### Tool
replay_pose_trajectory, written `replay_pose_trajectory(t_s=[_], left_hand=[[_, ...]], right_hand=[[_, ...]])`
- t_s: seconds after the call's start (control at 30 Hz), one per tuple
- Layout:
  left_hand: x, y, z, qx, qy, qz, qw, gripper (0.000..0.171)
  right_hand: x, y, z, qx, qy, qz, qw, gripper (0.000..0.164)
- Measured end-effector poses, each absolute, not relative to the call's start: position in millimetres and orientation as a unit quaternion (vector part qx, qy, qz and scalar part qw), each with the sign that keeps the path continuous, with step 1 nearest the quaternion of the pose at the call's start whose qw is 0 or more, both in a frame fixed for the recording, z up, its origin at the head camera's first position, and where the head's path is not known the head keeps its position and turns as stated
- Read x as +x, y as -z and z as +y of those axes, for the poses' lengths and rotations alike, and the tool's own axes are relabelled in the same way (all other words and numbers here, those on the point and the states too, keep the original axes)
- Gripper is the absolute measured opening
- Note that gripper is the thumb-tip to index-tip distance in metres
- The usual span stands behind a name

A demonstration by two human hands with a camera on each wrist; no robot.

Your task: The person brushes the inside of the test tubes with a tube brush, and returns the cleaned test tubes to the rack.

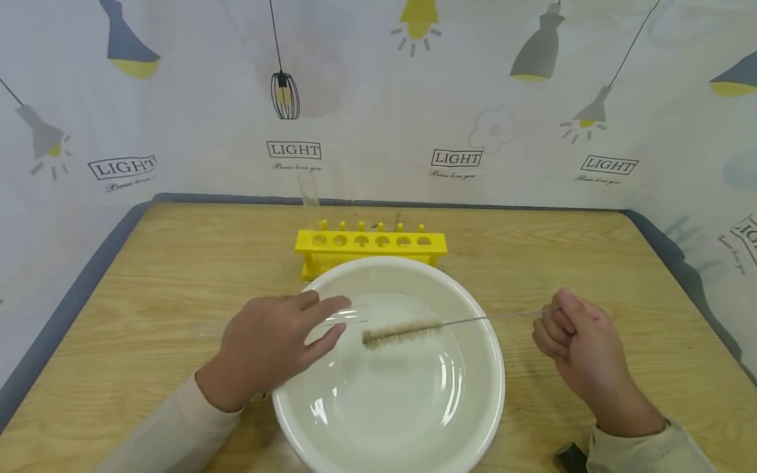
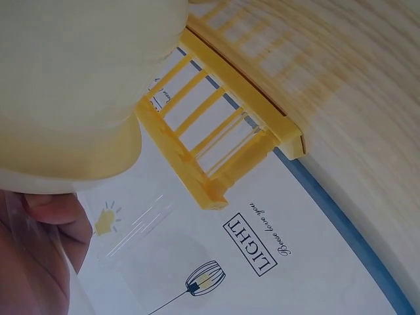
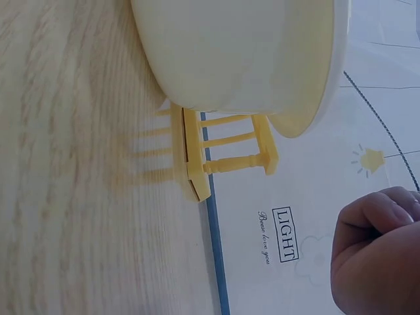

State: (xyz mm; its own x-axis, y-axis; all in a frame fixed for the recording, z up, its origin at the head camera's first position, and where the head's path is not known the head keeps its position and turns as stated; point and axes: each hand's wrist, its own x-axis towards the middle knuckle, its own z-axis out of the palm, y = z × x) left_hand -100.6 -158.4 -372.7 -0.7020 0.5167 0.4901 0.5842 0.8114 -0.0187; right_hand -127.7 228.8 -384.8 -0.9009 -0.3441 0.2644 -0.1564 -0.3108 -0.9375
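My left hand (image 1: 275, 341) pinches a clear glass test tube (image 1: 355, 315) between thumb and fingers, over the left side of a white basin (image 1: 495, 387). The tube lies roughly level, its mouth toward the right. My right hand (image 1: 582, 348), right of the basin, grips the thin wire handle of a test tube brush (image 1: 402, 333) with curled fingers. The brush's tan bristles hang over the basin, just right of the tube's mouth and apart from it. In the right wrist view the right hand (image 3: 377, 249) appears at the edge, and the brush is hidden there.
Behind the basin stands a yellow test tube rack (image 1: 369, 243), with another clear test tube (image 1: 309, 197) upright at its left end. The basin seems to hold water. A small dark object (image 1: 570, 458) lies by the right sleeve. A printed cloth (image 1: 378, 98) surrounds the wooden table (image 1: 195, 263).
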Motion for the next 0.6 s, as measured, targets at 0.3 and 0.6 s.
replay_pose_trajectory(t_s=[0.3, 0.6], left_hand=[[-100.9, 375.1, -158.6, -0.296, 0.071, -0.921, 0.245, 0.029], [-101.1, 373.7, -158.7, -0.3, 0.071, -0.919, 0.246, 0.03]], right_hand=[[-129.1, 380.9, 232.5, -0.211, 0.813, 0.536, 0.086, 0.04], [-130.0, 377.0, 235.8, -0.212, 0.841, 0.489, 0.09, 0.041]])
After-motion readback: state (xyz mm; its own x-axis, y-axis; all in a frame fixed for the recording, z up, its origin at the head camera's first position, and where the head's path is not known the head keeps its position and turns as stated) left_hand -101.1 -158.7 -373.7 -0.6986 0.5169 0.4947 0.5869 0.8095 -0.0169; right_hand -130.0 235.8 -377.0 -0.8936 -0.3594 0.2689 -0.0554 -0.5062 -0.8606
